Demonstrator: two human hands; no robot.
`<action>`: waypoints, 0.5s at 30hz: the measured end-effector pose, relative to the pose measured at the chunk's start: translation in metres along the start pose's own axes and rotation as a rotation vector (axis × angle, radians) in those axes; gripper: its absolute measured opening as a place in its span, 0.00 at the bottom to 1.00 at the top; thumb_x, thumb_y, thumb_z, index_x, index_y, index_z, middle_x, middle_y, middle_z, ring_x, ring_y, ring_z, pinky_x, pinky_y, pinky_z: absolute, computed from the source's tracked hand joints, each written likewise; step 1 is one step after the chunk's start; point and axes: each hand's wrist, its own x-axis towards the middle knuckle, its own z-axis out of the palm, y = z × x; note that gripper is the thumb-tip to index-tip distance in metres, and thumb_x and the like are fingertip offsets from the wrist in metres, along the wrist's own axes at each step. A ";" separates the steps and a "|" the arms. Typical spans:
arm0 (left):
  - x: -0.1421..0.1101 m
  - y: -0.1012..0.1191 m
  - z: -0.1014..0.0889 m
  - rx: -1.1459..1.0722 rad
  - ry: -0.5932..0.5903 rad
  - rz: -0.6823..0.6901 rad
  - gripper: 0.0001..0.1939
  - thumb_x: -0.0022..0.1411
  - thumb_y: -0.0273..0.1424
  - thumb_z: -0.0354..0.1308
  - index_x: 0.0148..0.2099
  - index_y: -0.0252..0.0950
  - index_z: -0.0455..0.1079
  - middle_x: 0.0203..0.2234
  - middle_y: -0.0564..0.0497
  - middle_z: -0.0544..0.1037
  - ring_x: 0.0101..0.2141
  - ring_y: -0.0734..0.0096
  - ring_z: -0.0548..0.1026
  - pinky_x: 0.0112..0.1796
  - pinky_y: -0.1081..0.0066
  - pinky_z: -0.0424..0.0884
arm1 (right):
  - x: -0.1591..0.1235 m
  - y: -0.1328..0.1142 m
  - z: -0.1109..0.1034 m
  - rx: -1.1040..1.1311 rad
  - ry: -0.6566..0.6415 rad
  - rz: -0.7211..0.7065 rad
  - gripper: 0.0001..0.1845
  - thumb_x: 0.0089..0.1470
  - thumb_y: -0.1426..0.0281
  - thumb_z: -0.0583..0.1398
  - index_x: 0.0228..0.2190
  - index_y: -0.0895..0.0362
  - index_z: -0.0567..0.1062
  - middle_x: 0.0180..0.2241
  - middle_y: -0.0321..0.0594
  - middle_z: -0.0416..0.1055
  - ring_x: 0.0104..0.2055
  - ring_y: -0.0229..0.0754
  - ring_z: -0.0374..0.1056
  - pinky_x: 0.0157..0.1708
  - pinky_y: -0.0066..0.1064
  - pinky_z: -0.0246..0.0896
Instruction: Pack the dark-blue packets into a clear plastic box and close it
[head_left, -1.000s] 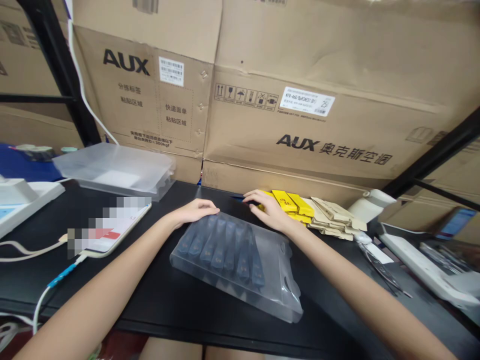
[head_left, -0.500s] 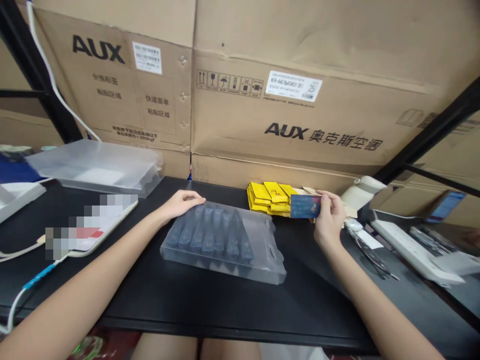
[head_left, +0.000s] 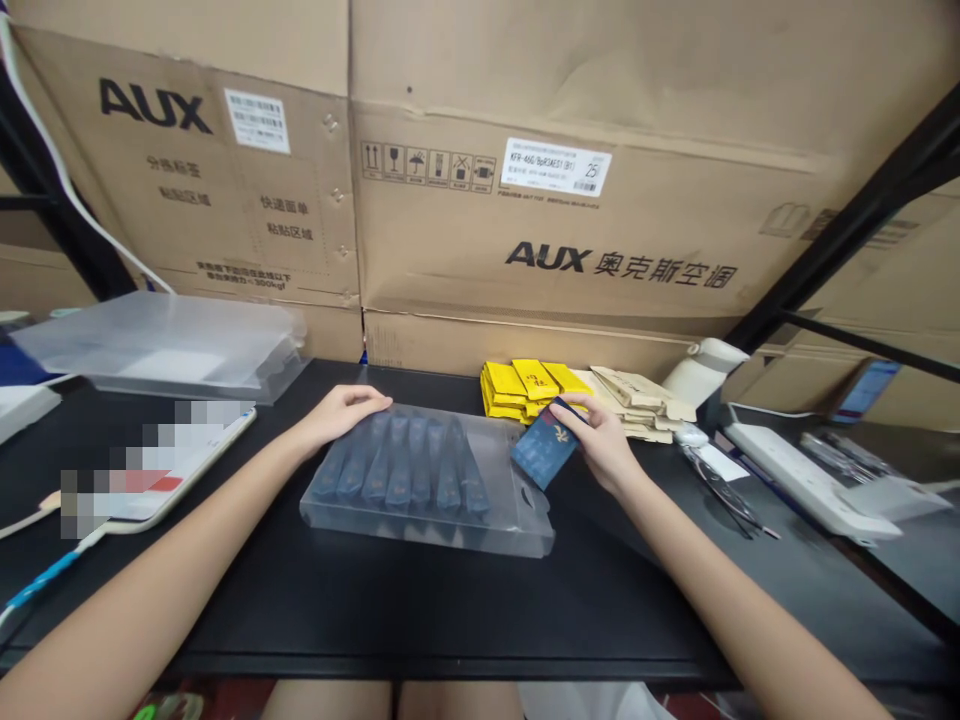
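A clear plastic box (head_left: 517, 525) lies on the black table in front of me, with several dark blue sachets (head_left: 397, 470) overlapping in a row inside it. At its far left corner, my left hand (head_left: 346, 412) grips the edge with bent fingers. Between the thumb and fingers of my right hand (head_left: 596, 435) is one more blue sachet (head_left: 547, 447) with gold marks on its face, tilted over the right end of the box. Behind that hand lie stacked yellow sachets (head_left: 529, 385) and a pile of beige sachets (head_left: 641, 400).
Large cardboard boxes (head_left: 450, 240) stand along the back. A cream bottle (head_left: 703, 375), a power strip (head_left: 810, 480) and a cable (head_left: 727, 495) are at the right. Leftward lie a phone or tablet (head_left: 172, 480) and another frosted plastic box (head_left: 172, 335).
My right hand has moved left with the blue sachet, from beside the yellow stack to the right end of the box. My left hand keeps to the box corner. The view has shifted slightly.
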 end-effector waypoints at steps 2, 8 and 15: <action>0.000 0.000 0.000 0.002 -0.005 0.000 0.20 0.50 0.49 0.61 0.33 0.36 0.77 0.29 0.50 0.79 0.34 0.63 0.75 0.38 0.70 0.67 | 0.001 0.000 -0.002 0.050 -0.019 0.085 0.23 0.36 0.63 0.72 0.36 0.52 0.73 0.29 0.34 0.77 0.27 0.40 0.74 0.20 0.27 0.69; 0.002 -0.002 -0.001 0.009 -0.004 0.020 0.20 0.50 0.49 0.60 0.33 0.36 0.77 0.31 0.50 0.80 0.36 0.62 0.75 0.40 0.69 0.66 | -0.002 -0.002 -0.001 0.191 -0.070 0.151 0.31 0.32 0.72 0.73 0.41 0.50 0.72 0.32 0.31 0.77 0.30 0.36 0.75 0.27 0.26 0.75; 0.001 -0.001 0.000 -0.008 -0.010 -0.004 0.21 0.49 0.49 0.61 0.33 0.36 0.76 0.29 0.51 0.79 0.34 0.63 0.75 0.37 0.70 0.66 | -0.002 -0.003 -0.001 0.223 -0.105 0.172 0.31 0.32 0.74 0.72 0.42 0.50 0.72 0.29 0.31 0.77 0.31 0.38 0.76 0.33 0.29 0.75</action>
